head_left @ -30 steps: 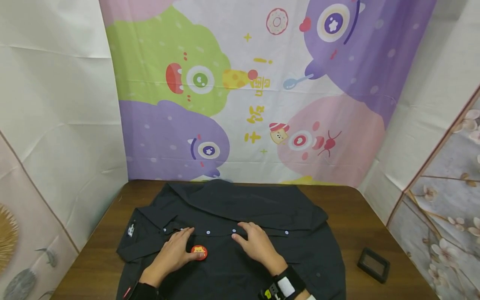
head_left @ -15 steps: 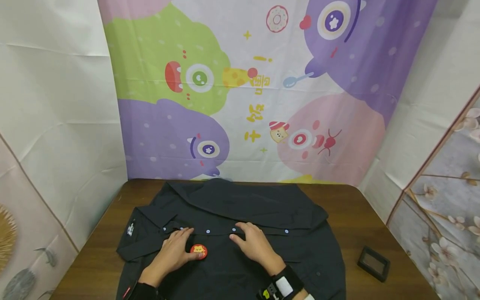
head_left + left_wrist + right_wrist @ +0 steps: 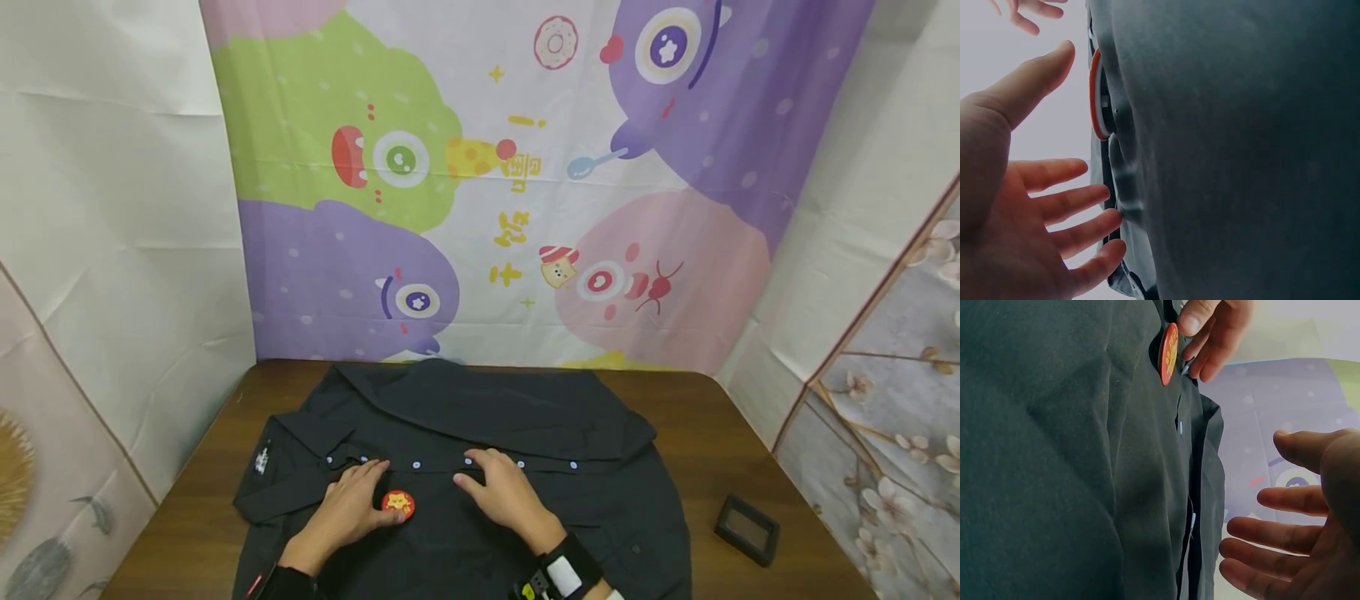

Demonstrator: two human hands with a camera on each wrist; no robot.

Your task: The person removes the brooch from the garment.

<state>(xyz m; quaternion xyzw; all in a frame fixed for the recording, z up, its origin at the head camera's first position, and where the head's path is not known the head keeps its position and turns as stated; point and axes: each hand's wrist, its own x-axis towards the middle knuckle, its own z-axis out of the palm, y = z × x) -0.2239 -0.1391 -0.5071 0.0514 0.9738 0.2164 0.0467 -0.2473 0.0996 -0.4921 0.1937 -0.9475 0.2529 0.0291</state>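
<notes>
On dark shirt (image 3: 457,546), red badge (image 3: 398,503)

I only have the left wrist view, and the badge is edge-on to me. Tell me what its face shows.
Observer: In the head view, the badge has a red face with a yellow figure on it.
Operator: Now report anything lying on the table outside the garment.
Observer: A black rectangular object lies on the table, on the person's right of the dark garment.
Operator: Place the right hand for me.
Observer: The right hand is over the garment, its fingertips by the row of pale buttons.
</notes>
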